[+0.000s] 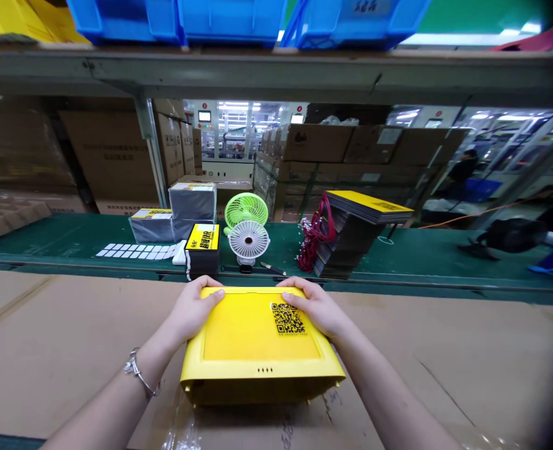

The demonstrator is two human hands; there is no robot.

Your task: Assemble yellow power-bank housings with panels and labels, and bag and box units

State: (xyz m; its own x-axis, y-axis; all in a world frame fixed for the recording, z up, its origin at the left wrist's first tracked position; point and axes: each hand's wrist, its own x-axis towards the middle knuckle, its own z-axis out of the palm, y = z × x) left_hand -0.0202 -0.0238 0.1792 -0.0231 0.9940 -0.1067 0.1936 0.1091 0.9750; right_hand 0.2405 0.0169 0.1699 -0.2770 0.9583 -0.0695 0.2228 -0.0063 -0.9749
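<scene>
A yellow plastic housing (243, 337) with a QR code on its upper right face is at the middle of the cardboard-covered worktop. Its near side is open and dark inside. My left hand (194, 310) grips the far left corner, thumb on top. At the far right corner my right hand (316, 307) holds it the same way, with its thumb beside the QR code. Fingers of both hands are partly hidden behind the housing. A bracelet is on my left wrist.
Behind stand a white fan (249, 241), a green fan (247, 209), a yellow-topped black stack (203, 247), grey wrapped stacks (192, 206), white labels (138, 251), red cables (316, 240) and a leaning stack of panels (346, 240). Blue bins (232, 22) sit on the shelf overhead.
</scene>
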